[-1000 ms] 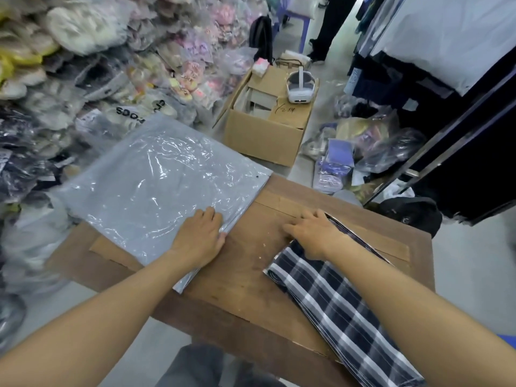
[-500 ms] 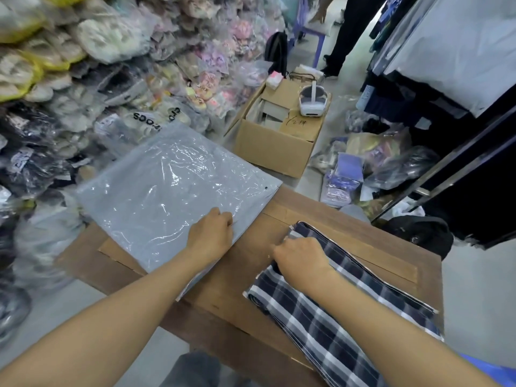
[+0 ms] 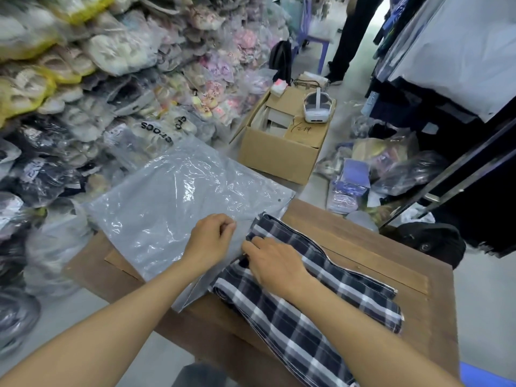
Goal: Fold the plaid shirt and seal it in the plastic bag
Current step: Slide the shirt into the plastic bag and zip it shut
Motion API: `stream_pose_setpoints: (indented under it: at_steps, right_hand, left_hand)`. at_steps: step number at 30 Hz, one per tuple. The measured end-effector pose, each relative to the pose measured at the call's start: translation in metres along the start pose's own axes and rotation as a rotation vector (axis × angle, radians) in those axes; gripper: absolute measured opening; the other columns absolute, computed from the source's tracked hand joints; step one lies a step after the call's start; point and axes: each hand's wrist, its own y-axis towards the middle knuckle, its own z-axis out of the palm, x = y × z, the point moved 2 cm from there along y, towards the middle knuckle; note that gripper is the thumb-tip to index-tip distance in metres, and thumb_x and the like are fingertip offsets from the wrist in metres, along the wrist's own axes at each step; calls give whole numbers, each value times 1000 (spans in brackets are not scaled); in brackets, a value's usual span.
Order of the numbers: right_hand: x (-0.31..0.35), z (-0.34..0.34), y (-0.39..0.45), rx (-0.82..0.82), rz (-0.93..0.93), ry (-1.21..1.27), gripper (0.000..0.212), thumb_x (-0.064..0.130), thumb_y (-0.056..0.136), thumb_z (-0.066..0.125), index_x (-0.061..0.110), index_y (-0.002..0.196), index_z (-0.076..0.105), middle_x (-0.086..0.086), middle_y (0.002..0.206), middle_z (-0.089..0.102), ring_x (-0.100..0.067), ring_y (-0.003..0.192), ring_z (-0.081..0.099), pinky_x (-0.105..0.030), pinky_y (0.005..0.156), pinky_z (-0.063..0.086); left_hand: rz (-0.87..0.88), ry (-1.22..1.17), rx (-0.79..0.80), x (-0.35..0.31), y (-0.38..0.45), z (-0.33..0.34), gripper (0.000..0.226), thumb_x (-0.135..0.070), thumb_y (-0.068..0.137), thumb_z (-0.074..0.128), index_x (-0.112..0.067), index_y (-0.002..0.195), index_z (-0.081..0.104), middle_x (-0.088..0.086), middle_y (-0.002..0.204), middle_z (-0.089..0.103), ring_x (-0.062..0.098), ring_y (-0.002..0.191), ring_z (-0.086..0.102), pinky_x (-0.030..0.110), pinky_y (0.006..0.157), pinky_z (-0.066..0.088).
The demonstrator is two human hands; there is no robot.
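Clear, crinkled plastic lies at the left: one plastic bag (image 3: 178,208), flat on the wooden tabletop (image 3: 363,244), its far part overhanging the edge toward the heaps of packed goods. It looks thin, light and slippery, likely to slide or cling shut, so it is best taken at the mouth edge, one layer lifted away from the other. The left hand (image 3: 208,241) rests there, its fingers (image 3: 227,226) curled and pinching what appears to be the bag's near edge by the opening.

Just right of it, the right hand (image 3: 275,261) lies on the one plaid shirt (image 3: 321,308), fingers pressed together and flat on the cloth's leading end, which touches the bag's mouth. The shirt sits folded into a long band running from the bag toward the tabletop's near right corner. It should handle as soft and limp, prone to unfolding, so I judge it best held at the folded front edge and fed in flat. Two hands, one bag, one shirt.
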Motion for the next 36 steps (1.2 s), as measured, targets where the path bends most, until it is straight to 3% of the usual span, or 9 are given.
stream_pose_setpoints:
  at_steps: [4,8,10,17,20,23,28,33,36]
  right_hand:
    - [3,9,2,51,-33,15,13,14,92,57,13,104,58,-7,89,64,-32,75,61,-38,51,38]
    - [0,15,6,55,-45,15,13,19,93,58,13,105,59,-7,89,65,-30,76,62,-37,53,37]
    - [-4,15,12,54,-14,11,12,19,94,55,13,104,58,-7,91,64,-30,77,62,-37,54,37]
    - [-21,21,35,12,203,75,17,12,94,54,11,110,61,-10,107,67,-31,95,62,-35,66,39]
    - [-6,24,37,73,166,224,18,10,93,53,11,109,60,-10,104,65,-30,93,61,-40,67,49]
    - [-6,20,33,144,55,323,17,18,92,51,14,106,61,-4,102,65,-26,93,60,-44,74,52]
    - [-22,-15,35,-27,175,466,10,31,82,57,23,87,61,13,75,53,-11,69,52,-31,64,46]
    - [-22,-35,40,-183,188,495,7,28,79,62,22,82,62,12,71,54,-9,68,51,-27,62,46]
    - [-20,-20,41,-102,118,428,8,26,84,59,20,89,62,10,78,53,-12,74,50,-33,66,50]
  left_hand:
    - [-64,-14,-152,2,0,-9,20,-24,97,54,-16,84,67,-2,81,63,17,78,57,35,71,47]
    - [86,43,-45,-8,-7,-8,16,-27,97,55,-21,89,68,-13,75,55,11,73,55,30,68,46]
    - [134,80,-68,-11,-11,-9,15,-27,97,56,-21,93,69,-14,74,52,12,72,55,31,67,48]
    - [208,179,-19,-20,-16,-2,17,-29,96,57,-20,102,70,-13,78,46,15,71,53,28,61,40]
    - [162,141,-46,-17,-14,-2,16,-27,95,56,-19,100,69,-9,84,58,21,77,60,36,66,51]
    - [117,91,-62,-8,-11,-8,16,-24,96,55,-18,99,69,-6,84,60,17,76,58,38,70,52]
    - [62,-4,-28,8,-5,-12,10,-21,94,61,-19,97,70,-3,82,65,16,74,59,35,73,52]
    - [-53,-227,75,4,2,-10,3,-18,93,66,-18,96,68,9,79,67,14,60,56,34,65,50]
    - [-63,-239,69,4,5,-13,5,-18,94,64,-18,95,69,5,74,65,7,54,54,24,60,46]
